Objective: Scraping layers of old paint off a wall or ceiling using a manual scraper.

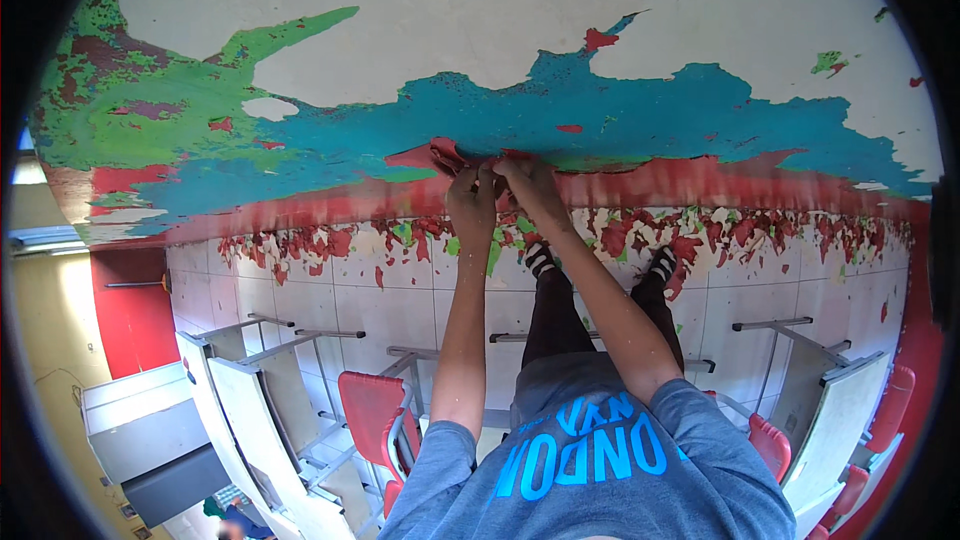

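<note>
Straight ahead stands a wall [420, 25] with peeling paint, its bare pale patches bordering blue, green and red layers. Along the lower edge of the blue area [680, 115], a strip of red paint [437, 155] curls away from the surface. My left hand [471, 202] is closed in a pinch at this curled strip. Right beside it, my right hand [530, 190] also has its fingers pressed together against the paint edge. What lies between the right fingertips is hidden. The two hands almost touch.
Red, green and whitish paint flakes [620, 235] litter the tiled floor [400, 305] along the wall's foot, around my shoes [540, 258]. Behind me are red chairs [375, 415] and tables turned on their sides [240, 410]. A red door [130, 310] is at left.
</note>
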